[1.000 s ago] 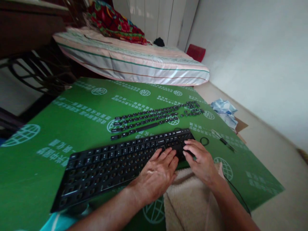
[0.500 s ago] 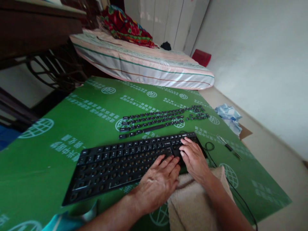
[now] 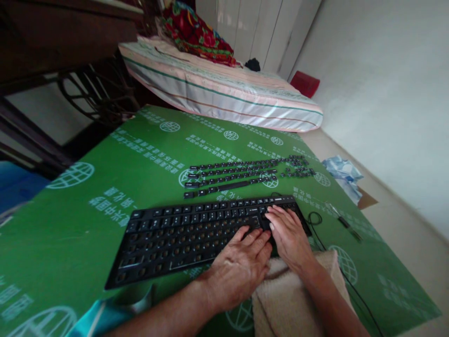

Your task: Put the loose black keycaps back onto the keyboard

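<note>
A black keyboard (image 3: 182, 245) lies at a slant on the green board, its upper rows capped and many lower key positions bare. My left hand (image 3: 242, 264) rests palm down over its lower right part, fingers stretched and together. Beside it, my right hand (image 3: 287, 234) reaches onto the right-hand key area with its fingers extended and fingertips touching the keyboard. What lies beneath the fingers is hidden. Loose black keycaps (image 3: 231, 175) sit in rows behind the keyboard, with a cluster of smaller keycaps (image 3: 298, 167) at their right end.
A beige cloth (image 3: 291, 299) lies under my right forearm. The cable (image 3: 317, 238) loops at the right, near a slim tool (image 3: 343, 221). Teal fabric (image 3: 105, 318) shows at the bottom left. Beyond the green board (image 3: 133, 154) stand a bed (image 3: 224, 100) and dark furniture (image 3: 66, 37).
The whole scene has shifted slightly to the right as the head view turned. Both hands stay at nearly the same spots on the keyboard.
</note>
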Available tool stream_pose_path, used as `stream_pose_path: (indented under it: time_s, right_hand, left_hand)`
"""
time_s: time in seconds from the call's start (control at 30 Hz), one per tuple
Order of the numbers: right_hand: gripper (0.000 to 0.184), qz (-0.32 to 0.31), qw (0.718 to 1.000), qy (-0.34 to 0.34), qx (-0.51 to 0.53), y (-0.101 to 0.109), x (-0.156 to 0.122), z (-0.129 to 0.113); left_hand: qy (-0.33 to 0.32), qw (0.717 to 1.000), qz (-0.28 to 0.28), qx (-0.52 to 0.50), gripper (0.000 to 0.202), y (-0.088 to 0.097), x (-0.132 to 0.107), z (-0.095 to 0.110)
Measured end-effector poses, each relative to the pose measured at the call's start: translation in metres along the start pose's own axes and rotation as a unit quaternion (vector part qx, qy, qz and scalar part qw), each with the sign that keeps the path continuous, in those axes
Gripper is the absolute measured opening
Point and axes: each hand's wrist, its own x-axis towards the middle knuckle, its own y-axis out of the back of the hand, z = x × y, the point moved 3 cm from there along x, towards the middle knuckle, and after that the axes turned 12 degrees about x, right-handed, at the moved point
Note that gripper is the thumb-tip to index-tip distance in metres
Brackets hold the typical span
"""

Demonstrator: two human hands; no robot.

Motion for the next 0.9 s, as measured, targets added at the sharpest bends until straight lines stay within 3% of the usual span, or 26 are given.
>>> stream_pose_path:
  time_s: [0.9]
  right_hand:
    - [0.037,-0.019,0.999,0.026,0.027,0.005,0.015,-0.023]
  left_hand:
    - [-0.018,1.0,0.0,0.018,0.031,0.001,0.0,0.001]
